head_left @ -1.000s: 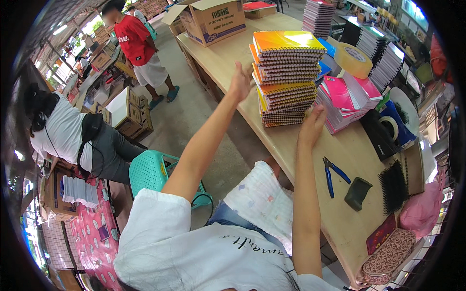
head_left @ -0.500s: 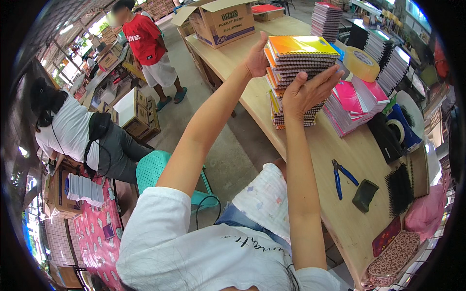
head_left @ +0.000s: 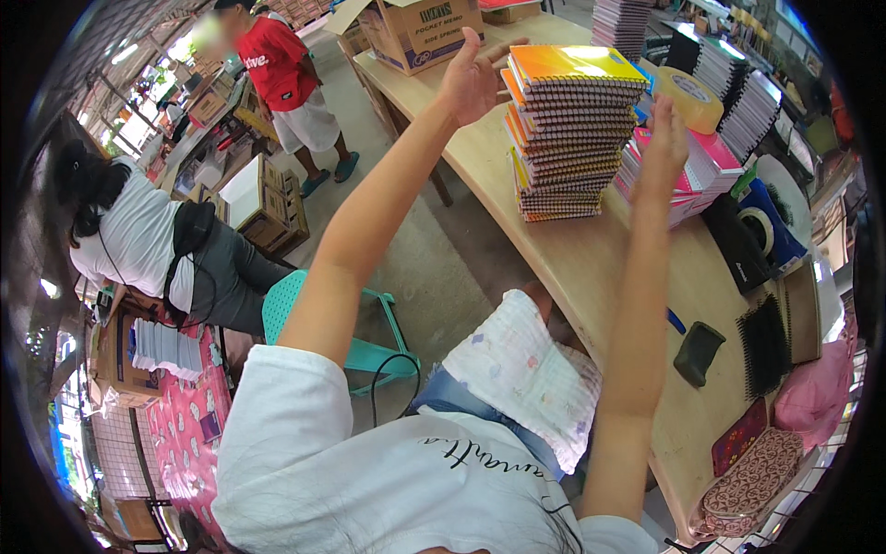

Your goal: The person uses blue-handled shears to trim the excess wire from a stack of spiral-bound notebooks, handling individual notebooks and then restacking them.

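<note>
At the upper centre of the frame, your grip: wide and empty; your left hand [head_left: 473, 85] has its fingers spread, and your right hand [head_left: 666, 152] is held flat and upright, palm turned inward, slightly blurred.
Orange-and-yellow stack of wire-bound paper notebooks [head_left: 565, 138]: on the table between your hands, right of the left fingertips and left of the right palm; the right hand is apart from it, and whether the left fingertips touch it you cannot tell.
Layers: uneven, some edges jutting at the left side; a push from one hand with no backing from the other could slide the upper notebooks.
Pale wooden table [head_left: 591, 272]: its near edge runs close by the stack's base, so a hard shove toward the lower left could tip notebooks to the floor.
Pink-covered notebook pile [head_left: 706, 180]: behind your right hand; a wide outward swing could knock it, or the roll of clear yellowish tape [head_left: 690, 100] above it.
Blue-handled tool [head_left: 676, 320]: right of centre, mostly hidden by your right forearm, which could brush it if lowered.
Brown cardboard box [head_left: 426, 39]: upper centre, beyond your left hand.
Patterned white cloth [head_left: 503, 360]: lower centre, across your lap.
</note>
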Tool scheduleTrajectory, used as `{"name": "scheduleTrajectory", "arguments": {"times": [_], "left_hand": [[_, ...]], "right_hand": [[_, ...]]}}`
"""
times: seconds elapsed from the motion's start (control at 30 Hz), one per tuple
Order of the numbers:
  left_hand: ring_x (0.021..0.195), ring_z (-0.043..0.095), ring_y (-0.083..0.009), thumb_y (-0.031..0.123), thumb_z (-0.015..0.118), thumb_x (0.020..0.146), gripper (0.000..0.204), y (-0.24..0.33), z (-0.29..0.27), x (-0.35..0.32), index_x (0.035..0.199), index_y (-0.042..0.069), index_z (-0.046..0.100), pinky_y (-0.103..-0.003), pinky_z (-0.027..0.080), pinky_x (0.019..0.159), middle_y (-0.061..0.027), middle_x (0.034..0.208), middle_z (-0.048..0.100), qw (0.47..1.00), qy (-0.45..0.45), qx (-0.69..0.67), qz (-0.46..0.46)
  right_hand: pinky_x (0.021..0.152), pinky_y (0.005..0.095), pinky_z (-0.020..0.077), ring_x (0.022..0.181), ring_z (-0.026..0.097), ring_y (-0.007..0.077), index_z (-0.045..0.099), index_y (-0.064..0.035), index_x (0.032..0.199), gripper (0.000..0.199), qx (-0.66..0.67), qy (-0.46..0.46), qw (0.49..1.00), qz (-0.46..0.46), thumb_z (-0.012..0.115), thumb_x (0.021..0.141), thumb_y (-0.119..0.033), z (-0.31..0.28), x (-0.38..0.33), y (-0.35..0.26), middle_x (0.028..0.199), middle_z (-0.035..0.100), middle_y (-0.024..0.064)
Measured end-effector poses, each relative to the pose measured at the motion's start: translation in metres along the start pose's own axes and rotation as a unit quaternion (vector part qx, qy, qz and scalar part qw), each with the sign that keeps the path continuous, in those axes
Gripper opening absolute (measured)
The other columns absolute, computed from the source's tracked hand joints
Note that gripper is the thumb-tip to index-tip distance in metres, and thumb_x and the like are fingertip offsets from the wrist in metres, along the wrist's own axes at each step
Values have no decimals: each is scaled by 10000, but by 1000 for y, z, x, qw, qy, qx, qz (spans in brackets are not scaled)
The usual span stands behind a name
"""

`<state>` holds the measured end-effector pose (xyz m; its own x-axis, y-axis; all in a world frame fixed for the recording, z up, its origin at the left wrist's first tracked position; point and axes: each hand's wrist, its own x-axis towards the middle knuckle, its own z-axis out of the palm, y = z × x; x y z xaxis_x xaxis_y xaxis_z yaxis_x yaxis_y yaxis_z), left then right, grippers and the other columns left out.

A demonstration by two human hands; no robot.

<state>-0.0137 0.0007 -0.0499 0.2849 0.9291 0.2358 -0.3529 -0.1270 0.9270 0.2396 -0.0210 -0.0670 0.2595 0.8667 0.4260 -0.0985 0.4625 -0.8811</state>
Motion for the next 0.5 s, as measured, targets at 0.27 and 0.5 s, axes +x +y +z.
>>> {"name": "scheduleTrajectory", "arguments": {"times": [0.27,0.5], "left_hand": [[1256,399,-274,628,524,882,788,15,38,-59,1394,47,380,-428,262,1097,-139,1347,433,959,249,51,-127],[1147,463,-234,561,522,919,667,40,51,-71,1271,-1,456,-392,391,1010,-133,1206,480,952,257,77,-147]], "right_hand": [[1051,516,285,1275,407,387,394,-45,1421,1014,-73,-181,964,182,565,741,-777,-14,38,-35,1399,405,266],[1021,626,283,1305,378,413,429,13,1370,1003,-128,-246,946,167,591,742,-753,-7,42,-39,1371,428,252]]}}
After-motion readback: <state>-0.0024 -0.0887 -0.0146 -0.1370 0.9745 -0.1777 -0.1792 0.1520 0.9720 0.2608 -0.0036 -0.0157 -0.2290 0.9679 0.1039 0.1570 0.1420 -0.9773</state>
